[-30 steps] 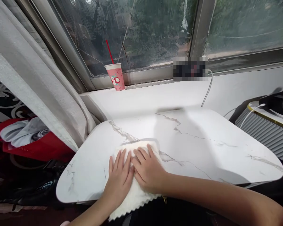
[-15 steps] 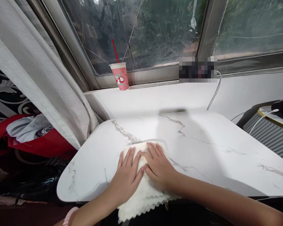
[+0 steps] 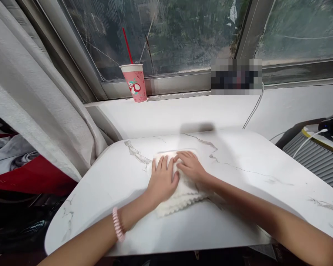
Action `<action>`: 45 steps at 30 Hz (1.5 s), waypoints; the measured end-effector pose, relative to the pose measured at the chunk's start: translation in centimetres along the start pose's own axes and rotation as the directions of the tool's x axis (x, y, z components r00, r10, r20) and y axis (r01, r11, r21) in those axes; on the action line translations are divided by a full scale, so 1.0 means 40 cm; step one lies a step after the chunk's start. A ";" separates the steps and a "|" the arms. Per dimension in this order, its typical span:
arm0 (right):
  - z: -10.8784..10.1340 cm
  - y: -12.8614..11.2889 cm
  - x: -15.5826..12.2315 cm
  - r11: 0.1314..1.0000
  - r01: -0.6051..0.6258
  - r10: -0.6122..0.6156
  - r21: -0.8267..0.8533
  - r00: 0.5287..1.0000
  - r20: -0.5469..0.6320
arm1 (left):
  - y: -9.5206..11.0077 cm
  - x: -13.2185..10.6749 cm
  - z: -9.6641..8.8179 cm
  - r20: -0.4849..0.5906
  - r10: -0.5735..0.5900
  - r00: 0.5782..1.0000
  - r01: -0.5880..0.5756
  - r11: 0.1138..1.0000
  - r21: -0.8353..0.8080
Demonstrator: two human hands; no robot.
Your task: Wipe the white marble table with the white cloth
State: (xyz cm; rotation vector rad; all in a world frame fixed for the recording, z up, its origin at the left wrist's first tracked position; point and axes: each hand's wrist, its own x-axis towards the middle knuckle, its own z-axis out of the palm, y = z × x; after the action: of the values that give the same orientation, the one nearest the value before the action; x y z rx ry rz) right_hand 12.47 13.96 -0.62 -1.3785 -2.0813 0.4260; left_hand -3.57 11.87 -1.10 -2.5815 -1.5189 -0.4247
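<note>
A cream-white cleaning cloth [image 3: 179, 200] with a scalloped edge lies on the white marble-patterned tabletop [image 3: 255, 155]. My left hand [image 3: 163, 181] presses on its left part, palm down with the fingers spread. Over the cloth's upper right part rests my right hand [image 3: 192, 166], its fingers laid on the fabric and slightly bent, close beside the left fingertips. Neither hand is closed round the cloth. A pink coiled band [image 3: 118, 224] circles my left wrist.
A pink paper cup [image 3: 136, 85] with a red straw stands on the window ledge. Beside it is a blurred-out object [image 3: 236, 77] with a cable. A grey curtain [image 3: 58, 96] hangs at left above a red bag [image 3: 36, 177]. A ribbed grey appliance [image 3: 310, 151] sits at right.
Both hands have pushed the cloth away from me, toward the window. Its front edge, which hung over the table's near side, now lies on the tabletop. The view has shifted a little.
</note>
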 end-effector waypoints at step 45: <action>-0.122 -0.006 -0.301 0.935 0.070 -0.076 -0.347 0.997 -0.003 | 0.196 -0.103 -0.023 0.010 0.091 0.996 -0.086 0.967 -0.242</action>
State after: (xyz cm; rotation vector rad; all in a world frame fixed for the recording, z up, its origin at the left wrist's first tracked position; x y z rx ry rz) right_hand 18.78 2.61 -0.40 -1.4851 -2.2626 0.0131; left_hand 1.21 4.36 -1.13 -2.8316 -1.4320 -0.6097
